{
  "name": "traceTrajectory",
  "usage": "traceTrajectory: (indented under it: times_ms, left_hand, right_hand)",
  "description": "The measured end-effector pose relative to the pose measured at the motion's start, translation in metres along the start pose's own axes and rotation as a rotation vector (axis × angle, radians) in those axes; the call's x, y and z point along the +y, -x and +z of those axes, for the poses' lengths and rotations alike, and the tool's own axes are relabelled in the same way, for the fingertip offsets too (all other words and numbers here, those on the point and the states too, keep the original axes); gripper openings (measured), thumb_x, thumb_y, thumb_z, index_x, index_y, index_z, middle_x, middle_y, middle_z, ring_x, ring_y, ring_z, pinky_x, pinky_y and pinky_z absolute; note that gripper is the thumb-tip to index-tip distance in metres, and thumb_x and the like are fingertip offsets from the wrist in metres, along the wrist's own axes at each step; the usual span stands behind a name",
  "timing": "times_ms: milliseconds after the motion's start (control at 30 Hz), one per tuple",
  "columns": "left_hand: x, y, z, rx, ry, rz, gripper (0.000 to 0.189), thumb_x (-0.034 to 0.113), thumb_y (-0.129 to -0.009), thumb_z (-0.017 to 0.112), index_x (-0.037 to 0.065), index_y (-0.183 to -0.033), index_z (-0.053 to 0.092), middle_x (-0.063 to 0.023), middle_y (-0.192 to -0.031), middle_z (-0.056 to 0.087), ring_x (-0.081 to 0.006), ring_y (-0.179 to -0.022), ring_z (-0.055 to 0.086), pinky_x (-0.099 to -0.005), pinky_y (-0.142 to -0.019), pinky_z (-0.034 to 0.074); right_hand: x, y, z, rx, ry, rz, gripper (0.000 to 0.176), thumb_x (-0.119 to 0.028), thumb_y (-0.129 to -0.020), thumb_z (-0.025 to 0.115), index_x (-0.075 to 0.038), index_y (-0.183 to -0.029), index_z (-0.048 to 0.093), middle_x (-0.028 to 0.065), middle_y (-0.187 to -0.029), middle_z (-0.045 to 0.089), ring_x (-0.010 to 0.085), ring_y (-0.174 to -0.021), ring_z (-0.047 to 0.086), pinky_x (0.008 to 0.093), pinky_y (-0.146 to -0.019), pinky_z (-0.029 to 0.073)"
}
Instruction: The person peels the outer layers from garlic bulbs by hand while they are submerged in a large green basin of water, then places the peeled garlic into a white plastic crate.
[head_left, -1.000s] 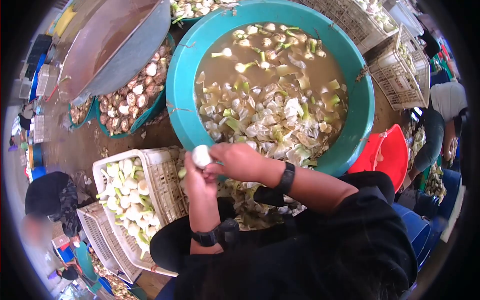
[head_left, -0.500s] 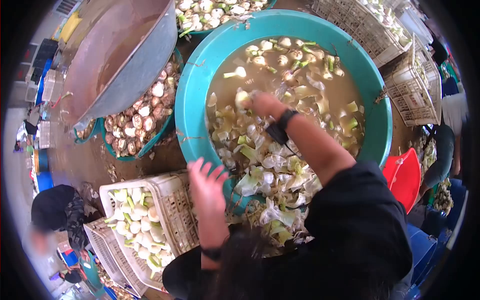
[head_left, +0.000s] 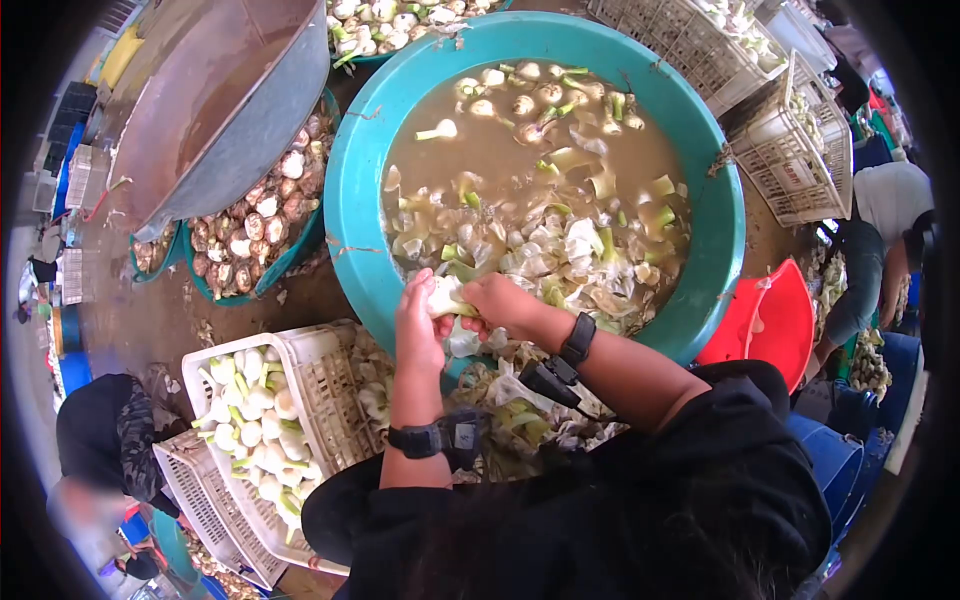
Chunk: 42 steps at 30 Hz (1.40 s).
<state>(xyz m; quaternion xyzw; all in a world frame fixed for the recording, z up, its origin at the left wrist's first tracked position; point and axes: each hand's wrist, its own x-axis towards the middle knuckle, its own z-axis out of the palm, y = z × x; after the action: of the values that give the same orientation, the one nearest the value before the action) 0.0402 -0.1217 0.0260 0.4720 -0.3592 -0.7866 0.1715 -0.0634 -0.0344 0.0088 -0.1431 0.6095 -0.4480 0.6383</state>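
Observation:
Over the near rim of a big teal tub [head_left: 352, 200], a white garlic bulb [head_left: 446, 297] is held between my two hands. My left hand [head_left: 419, 325] wraps its left side, and my right hand [head_left: 497, 303] grips its stem end on the right. Muddy water fills the tub, with several bulbs [head_left: 549, 94] floating at the far side and loose pale skins [head_left: 570, 250] nearer me. More peeled skins [head_left: 510, 415] lie below my wrists.
A white crate [head_left: 345, 385] of clean bulbs stands at the left, near baskets of brown bulbs [head_left: 255, 235] and a metal barrow [head_left: 220, 110]. At right are a red container [head_left: 765, 325], a crate [head_left: 795, 150] and a bending person [head_left: 885, 215]. Another person [head_left: 100, 430] is at lower left.
My right hand has come back from the water towards me with a bulb. My left hand, open before, has closed on that bulb. The view has shifted slightly.

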Motion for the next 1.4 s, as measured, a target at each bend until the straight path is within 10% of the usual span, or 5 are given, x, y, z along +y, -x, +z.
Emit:
traceTrajectory:
  times_ms: [400,700,1000,1133,1400]
  left_hand:
    - [0.020,0.054,-0.009,-0.125,-1.606,1.155,0.031,0.000,-0.078,0.058,0.000,-0.110,0.055,-0.0172,-0.122,0.048,-0.0177,-0.109,0.049,-0.0316,-0.089,0.041]
    - [0.001,0.021,-0.060,0.166,0.672,-0.068,0.027,0.027,-0.084,0.058,0.006,-0.100,0.055,0.0000,-0.081,0.060,-0.0079,-0.065,0.057,-0.0201,-0.050,0.049]
    - [0.057,0.085,-0.132,0.700,1.286,0.571,0.032,0.031,-0.080,0.059,0.001,-0.076,0.050,-0.0066,-0.072,0.058,-0.0143,-0.063,0.057,-0.0236,-0.056,0.050]
    - [0.055,0.072,-0.135,0.701,1.015,0.603,0.036,0.038,-0.082,0.054,0.002,-0.078,0.050,-0.0093,-0.075,0.057,-0.0157,-0.069,0.056,-0.0281,-0.062,0.050]
    - [0.017,-0.026,0.020,0.250,-0.021,0.277,0.037,0.030,-0.083,0.054,0.007,-0.111,0.044,-0.0119,-0.108,0.044,-0.0216,-0.086,0.054,-0.0316,-0.066,0.046]
  right_hand:
    - [-0.001,0.004,0.002,0.051,-0.311,-0.039,0.020,-0.020,-0.087,0.052,-0.003,-0.090,0.060,0.0032,-0.078,0.060,0.0125,-0.067,0.056,0.0276,-0.055,0.044]
    - [-0.021,0.063,-0.017,-0.011,-0.672,-0.603,0.022,-0.015,-0.089,0.046,0.001,-0.103,0.051,0.0072,-0.097,0.058,0.0154,-0.084,0.056,0.0295,-0.074,0.046]
    - [-0.050,-0.020,-0.097,0.472,1.230,-0.057,0.028,-0.021,-0.081,0.051,-0.006,-0.103,0.058,0.0172,-0.096,0.060,0.0337,-0.093,0.056,0.0396,-0.079,0.046]
    - [-0.062,-0.133,-0.218,1.027,1.705,-0.501,0.032,-0.020,-0.077,0.054,-0.011,-0.107,0.057,0.0114,-0.112,0.053,0.0272,-0.112,0.045,0.0402,-0.090,0.038]
    - [-0.053,-0.136,-0.205,0.291,1.222,-0.226,0.032,-0.035,-0.084,0.047,-0.009,-0.094,0.064,0.0148,-0.098,0.061,0.0300,-0.086,0.059,0.0388,-0.075,0.046]
